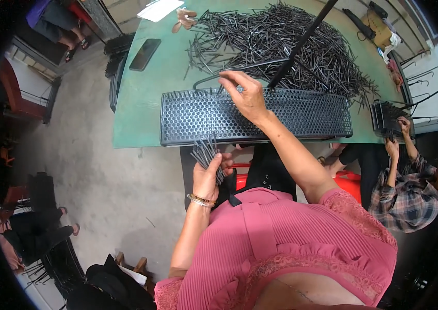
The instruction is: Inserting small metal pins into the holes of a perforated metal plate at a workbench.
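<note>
Meanwhile left hand point(209, 174) grips black rods point(204, 153); right hand point(246, 95) touches perforated tray point(198, 116).

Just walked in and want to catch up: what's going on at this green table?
A person in a pink top stands at the green table. Their left hand holds a bundle of thin black sticks at the table's near edge. Their right hand rests on the top edge of a long black perforated panel, fingers pinched there. A big heap of the same sticks lies behind it. To the right, another person handles a smaller black piece.
</note>
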A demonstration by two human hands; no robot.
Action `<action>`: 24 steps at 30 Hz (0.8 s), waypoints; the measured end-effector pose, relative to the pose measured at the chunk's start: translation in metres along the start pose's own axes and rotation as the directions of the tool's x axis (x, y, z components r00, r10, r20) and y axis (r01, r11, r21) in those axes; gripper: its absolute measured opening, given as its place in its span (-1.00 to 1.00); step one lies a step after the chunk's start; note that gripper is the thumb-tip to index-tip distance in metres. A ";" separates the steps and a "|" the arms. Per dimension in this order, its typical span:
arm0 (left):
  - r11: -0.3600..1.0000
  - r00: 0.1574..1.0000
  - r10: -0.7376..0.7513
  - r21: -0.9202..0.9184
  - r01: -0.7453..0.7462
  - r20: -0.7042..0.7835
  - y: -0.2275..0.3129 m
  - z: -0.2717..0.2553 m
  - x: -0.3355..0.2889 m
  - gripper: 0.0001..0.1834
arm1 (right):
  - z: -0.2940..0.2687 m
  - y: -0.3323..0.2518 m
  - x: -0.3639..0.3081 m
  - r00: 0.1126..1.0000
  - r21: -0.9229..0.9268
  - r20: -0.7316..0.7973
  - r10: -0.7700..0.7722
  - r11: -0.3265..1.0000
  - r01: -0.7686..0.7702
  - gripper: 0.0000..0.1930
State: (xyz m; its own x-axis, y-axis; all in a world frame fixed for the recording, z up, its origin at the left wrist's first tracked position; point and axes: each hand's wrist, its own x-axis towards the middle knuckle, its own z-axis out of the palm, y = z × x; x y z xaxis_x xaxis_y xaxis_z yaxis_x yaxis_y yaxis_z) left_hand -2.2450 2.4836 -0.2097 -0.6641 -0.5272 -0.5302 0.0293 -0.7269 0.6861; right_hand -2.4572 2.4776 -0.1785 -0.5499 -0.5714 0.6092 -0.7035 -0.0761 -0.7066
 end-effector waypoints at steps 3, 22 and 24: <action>1.000 1.000 -0.020 -0.010 0.020 0.000 -0.002 -0.004 -0.001 -0.82 | 0.004 0.006 0.001 1.000 0.016 0.005 0.013 1.000 -0.013 -0.85; 0.996 0.993 -0.091 0.024 0.089 0.074 0.000 -0.009 0.006 -0.79 | 0.014 0.019 -0.006 0.984 -0.189 0.113 -0.137 0.969 0.156 -0.82; 0.995 0.991 -0.100 0.019 0.098 0.086 0.000 -0.009 0.006 -0.79 | 0.015 0.020 -0.004 0.986 -0.169 0.129 -0.109 0.977 0.130 -0.82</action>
State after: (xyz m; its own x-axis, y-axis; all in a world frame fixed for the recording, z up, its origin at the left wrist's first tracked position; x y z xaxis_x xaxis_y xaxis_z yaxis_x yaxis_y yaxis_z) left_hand -2.2427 2.4767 -0.2175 -0.7255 -0.4123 -0.5510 -0.0502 -0.7668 0.6399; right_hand -2.4625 2.4661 -0.2009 -0.4075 -0.6601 0.6311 -0.8348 -0.0110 -0.5505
